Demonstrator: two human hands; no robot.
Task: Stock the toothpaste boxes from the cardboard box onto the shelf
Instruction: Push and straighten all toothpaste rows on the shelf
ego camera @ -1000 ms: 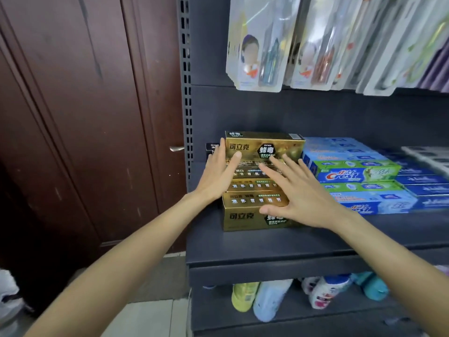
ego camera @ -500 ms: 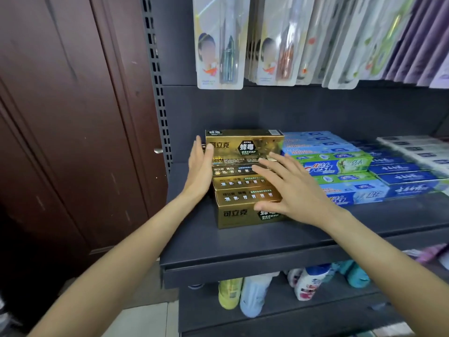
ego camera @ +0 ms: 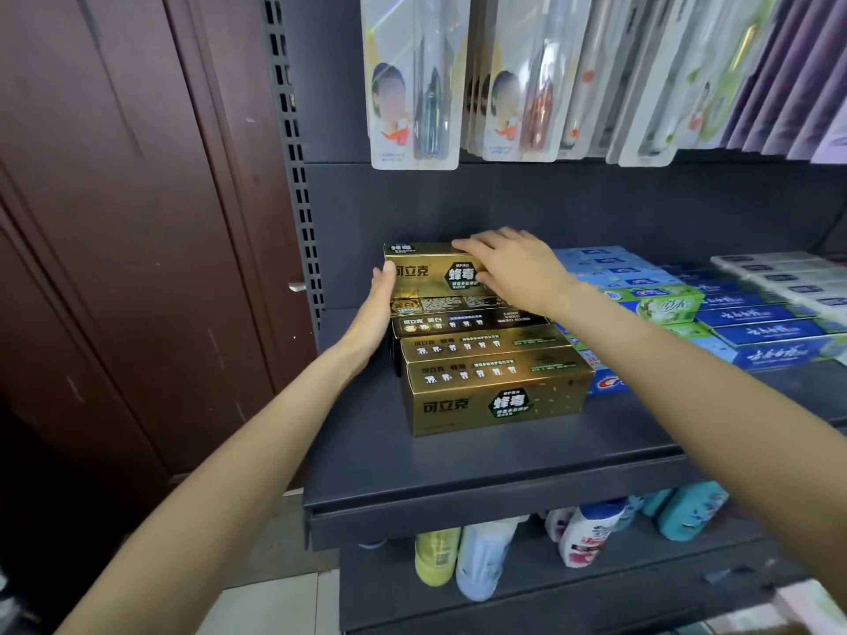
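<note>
Several gold toothpaste boxes [ego camera: 495, 396] lie in rows on the dark grey shelf [ego camera: 458, 469], at its left end. One more gold box [ego camera: 426, 272] sits on top at the back of the group. My left hand [ego camera: 373, 313] lies flat against the left ends of the back boxes, fingers together. My right hand [ego camera: 513, 263] rests palm down over the top box's right part, fingers spread across its top. The cardboard box is out of view.
Blue and green toothpaste boxes [ego camera: 687, 309] fill the shelf to the right of the gold ones. Toothbrush packs [ego camera: 412, 84] hang above. Bottles [ego camera: 481, 556] lie on the lower shelf. A dark wooden door [ego camera: 137, 222] stands to the left.
My right hand has moved up and back from the front gold boxes onto the top box. My left hand has stayed against the stack's left side. The camera has shifted slightly.
</note>
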